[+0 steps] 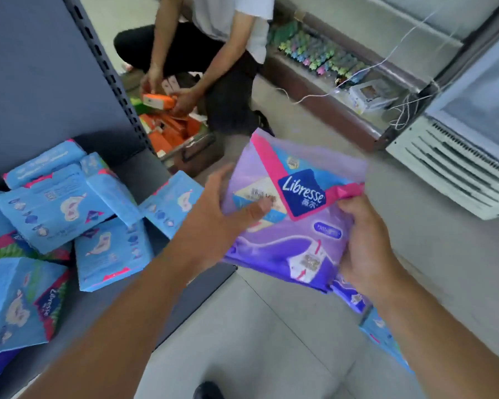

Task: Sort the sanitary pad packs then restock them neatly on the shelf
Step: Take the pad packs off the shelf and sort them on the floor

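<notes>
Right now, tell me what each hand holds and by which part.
Both hands hold one purple Libresse pad pack. The left hand grips its left edge, thumb across the front. The right hand grips the right edge, below the pink flap.

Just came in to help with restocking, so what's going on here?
The person wearing the camera holds a purple Libresse pack over the floor, left hand on its left side, right hand gripping its right edge. Blue packs lie jumbled on the grey shelf, not yet tidied. Behind, another person crouches, handling orange boxes.
</notes>
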`<state>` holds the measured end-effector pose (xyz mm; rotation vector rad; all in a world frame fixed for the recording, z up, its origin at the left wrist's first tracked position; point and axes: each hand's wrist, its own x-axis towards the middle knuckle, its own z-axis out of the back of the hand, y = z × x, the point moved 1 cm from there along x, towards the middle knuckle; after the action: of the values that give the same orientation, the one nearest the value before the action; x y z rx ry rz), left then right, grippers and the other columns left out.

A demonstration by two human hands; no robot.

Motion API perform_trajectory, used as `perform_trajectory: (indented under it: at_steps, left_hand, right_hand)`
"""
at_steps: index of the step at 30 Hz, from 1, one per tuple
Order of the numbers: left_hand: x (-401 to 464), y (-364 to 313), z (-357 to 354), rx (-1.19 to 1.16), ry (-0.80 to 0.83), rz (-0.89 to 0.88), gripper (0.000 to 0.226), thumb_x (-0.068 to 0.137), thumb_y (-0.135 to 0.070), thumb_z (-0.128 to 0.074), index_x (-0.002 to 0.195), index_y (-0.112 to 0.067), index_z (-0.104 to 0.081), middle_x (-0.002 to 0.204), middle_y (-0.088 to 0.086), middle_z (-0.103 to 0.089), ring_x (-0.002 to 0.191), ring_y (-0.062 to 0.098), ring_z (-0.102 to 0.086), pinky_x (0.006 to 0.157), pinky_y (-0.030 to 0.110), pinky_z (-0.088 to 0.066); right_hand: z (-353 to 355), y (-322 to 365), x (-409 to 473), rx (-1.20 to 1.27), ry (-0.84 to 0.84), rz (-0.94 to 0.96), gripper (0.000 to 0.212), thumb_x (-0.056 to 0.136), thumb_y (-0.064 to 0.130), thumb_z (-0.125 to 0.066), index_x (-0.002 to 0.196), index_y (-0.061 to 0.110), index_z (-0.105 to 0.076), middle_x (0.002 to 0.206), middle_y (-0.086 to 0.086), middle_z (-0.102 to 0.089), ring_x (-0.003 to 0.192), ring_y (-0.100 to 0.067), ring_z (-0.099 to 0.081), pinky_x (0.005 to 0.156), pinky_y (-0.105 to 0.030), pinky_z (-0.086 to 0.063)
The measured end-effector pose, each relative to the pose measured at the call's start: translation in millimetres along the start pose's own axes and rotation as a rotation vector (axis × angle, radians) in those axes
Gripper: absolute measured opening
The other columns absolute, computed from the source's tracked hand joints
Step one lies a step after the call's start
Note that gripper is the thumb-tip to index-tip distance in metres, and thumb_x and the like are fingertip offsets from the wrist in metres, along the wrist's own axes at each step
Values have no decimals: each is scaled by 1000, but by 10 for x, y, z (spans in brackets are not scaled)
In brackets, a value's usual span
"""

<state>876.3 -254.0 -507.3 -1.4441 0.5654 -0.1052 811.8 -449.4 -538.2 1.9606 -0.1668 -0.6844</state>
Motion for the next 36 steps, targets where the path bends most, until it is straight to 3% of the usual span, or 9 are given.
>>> perform_trajectory:
  at_steps: [4,7,10,14,16,20,28,33,36]
  left_hand:
    - [24,354,-508,-78,97,165,29,82,-20,-72,109,-18,-62,100,4,-75,84,13,-72,71,25,-58]
    - [108,713,-1013,-86,24,261,27,81,-19,-73,105,-18,-61,94,2,-74,75,11,-68,63,23,-55]
    - [203,1099,-1512,-14,34,344,32,79,-22,-75,107,-21,-60,98,1,-72,77,10,-70,62,22,-55]
    - [315,1440,-2241,143,140,470,45,86,-19,-71,120,-22,-41,104,-4,-65,85,11,-68,56,14,-52]
    - [382,1549,-2621,236,184,535,50,86,-17,-72,119,-26,-35,105,-6,-60,90,12,-64,56,14,-53]
    - [606,1889,-3335,388,258,447,47,83,-24,-76,116,-27,-44,112,-7,-61,94,12,-65,70,22,-59]
    - [1310,2989,-4187,554,463,336,42,85,-26,-73,115,-28,-44,99,-19,-59,84,-4,-60,58,3,-47]
    - [1999,3854,-4448,831,545,244,58,89,-32,-68,136,-18,-37,117,-6,-55,110,15,-56,85,26,-46]
    - [2323,4288,-4366,1069,518,108,57,91,-33,-61,140,-15,-38,134,6,-52,123,25,-50,100,38,-42]
  right_hand:
    - [546,-354,-171,42,-227,-101,18,87,17,-58,104,18,-53,94,-6,-68,83,-22,-68,73,-37,-55]
    - [1099,-657,-252,-94,-312,-176,36,88,30,-68,118,26,-48,86,9,-73,85,-12,-70,83,-35,-56]
    - [1587,-906,-378,-206,-346,-238,35,87,23,-72,114,23,-50,95,2,-70,73,-5,-68,72,-18,-53]
    - [2294,-1018,-483,-169,-470,-322,38,82,25,-77,112,23,-55,106,1,-72,87,-17,-72,77,-37,-59]
    - [2618,-993,-501,-131,-516,-362,44,75,35,-78,112,25,-57,105,6,-72,91,-13,-72,71,-34,-59]
    - [3295,-1102,-325,-169,-645,-411,40,77,38,-77,109,28,-55,103,7,-69,88,-11,-72,71,-32,-59]
    - [4446,-1897,370,-263,-803,-489,43,82,39,-74,115,24,-52,107,5,-66,88,-13,-70,74,-34,-60]
    - [5008,-2519,1080,-389,-887,-477,45,90,35,-68,127,19,-48,119,2,-60,96,-13,-62,61,-18,-49]
    - [5206,-2908,1433,-524,-899,-487,42,94,30,-63,130,15,-48,124,-8,-61,109,-29,-61,86,-36,-51]
